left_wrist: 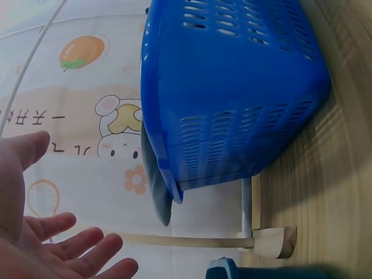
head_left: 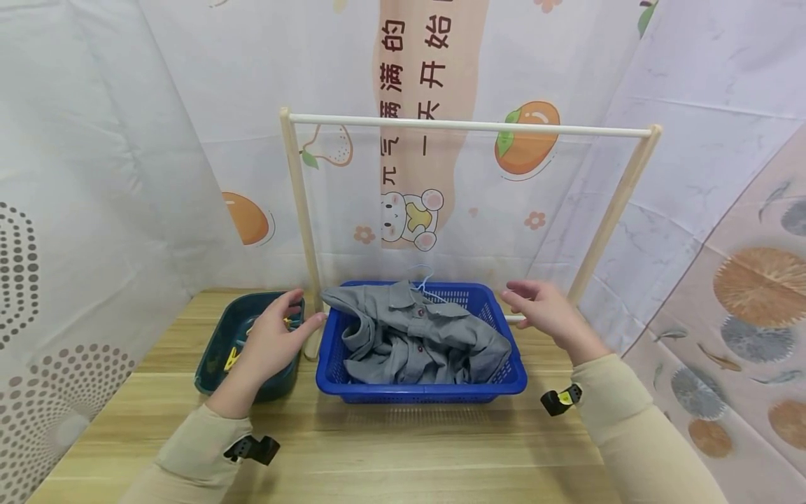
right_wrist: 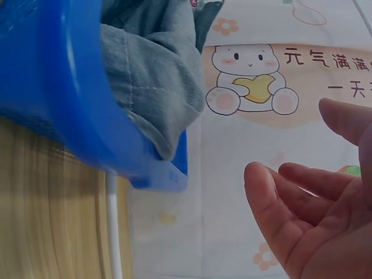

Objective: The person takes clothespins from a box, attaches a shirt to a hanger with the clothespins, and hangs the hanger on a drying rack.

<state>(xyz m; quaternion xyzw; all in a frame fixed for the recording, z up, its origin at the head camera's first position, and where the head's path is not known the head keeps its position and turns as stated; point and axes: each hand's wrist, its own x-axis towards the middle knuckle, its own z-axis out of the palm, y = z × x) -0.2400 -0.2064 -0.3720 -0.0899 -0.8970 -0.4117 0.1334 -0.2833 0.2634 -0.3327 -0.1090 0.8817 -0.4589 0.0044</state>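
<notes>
A crumpled grey button-up shirt (head_left: 418, 336) lies in a blue plastic basket (head_left: 422, 389), and one corner of it hangs over the left rim. The hook of a light blue hanger (head_left: 423, 278) pokes up at the shirt's back. My left hand (head_left: 277, 343) hovers above a dark green bin, left of the basket, with fingers spread and nothing held. On the basket's other side, my right hand (head_left: 544, 311) is raised near the right rim, fingers loosely bent and holding nothing. Both wrist views show the palms apart from the basket.
A wooden rack with a white top bar (head_left: 466, 125) stands behind and around the basket. The dark green bin (head_left: 210, 371) at the left contains yellow clothespins (head_left: 231, 358). Everything rests on a wooden table (head_left: 403, 455), with printed curtains (head_left: 352, 63) behind.
</notes>
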